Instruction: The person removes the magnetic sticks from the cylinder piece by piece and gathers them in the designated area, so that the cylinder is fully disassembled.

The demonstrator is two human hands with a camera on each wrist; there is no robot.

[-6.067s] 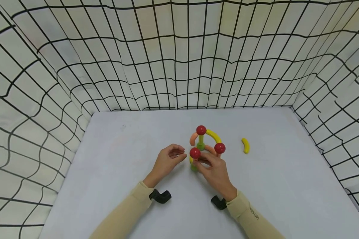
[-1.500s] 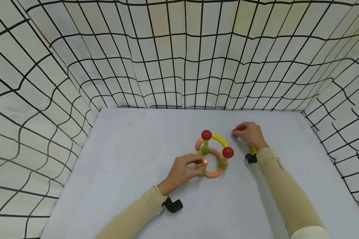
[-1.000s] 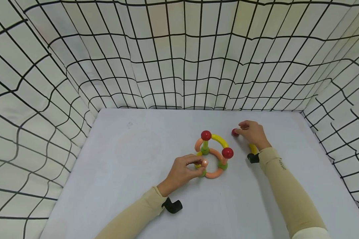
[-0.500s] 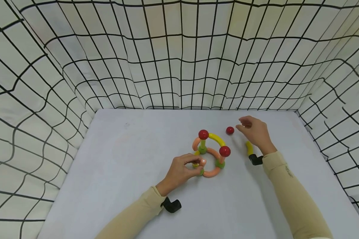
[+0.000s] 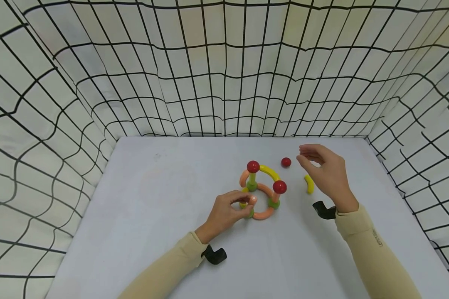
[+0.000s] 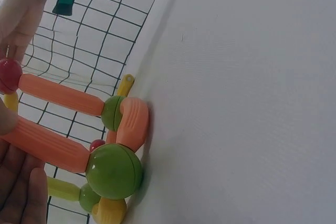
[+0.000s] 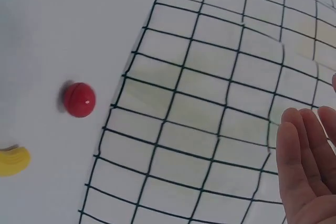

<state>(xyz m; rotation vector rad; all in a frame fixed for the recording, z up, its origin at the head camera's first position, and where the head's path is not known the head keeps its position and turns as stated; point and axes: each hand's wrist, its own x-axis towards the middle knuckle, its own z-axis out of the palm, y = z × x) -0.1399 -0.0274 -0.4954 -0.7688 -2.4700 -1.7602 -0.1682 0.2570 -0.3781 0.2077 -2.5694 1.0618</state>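
My left hand (image 5: pixel 226 214) pinches an upright orange rod (image 6: pixel 50 148) of a small built frame. That rod's top end is bare; its foot sits in a green ball (image 6: pixel 114 171). The frame joins orange and yellow curved pieces, green balls at the base and two red balls on top, one at the back (image 5: pixel 253 166) and one at the right (image 5: pixel 280 187). A loose red ball (image 5: pixel 286 162) lies on the table behind the frame. Right of that ball, my right hand (image 5: pixel 325 172) hovers with relaxed fingers, holding nothing.
A loose yellow curved piece (image 5: pixel 309 184) lies on the white table (image 5: pixel 153 187) between the frame and my right arm. Walls covered with a black grid net (image 5: pixel 224 83) stand at the back and both sides. Black wrist mounts (image 5: pixel 215 255) jut from both sleeves.
Earlier, my right hand took the red ball off the front rod and set it on the table. Since then it has let go and drawn away rightward. My left hand has come to hold the rod.
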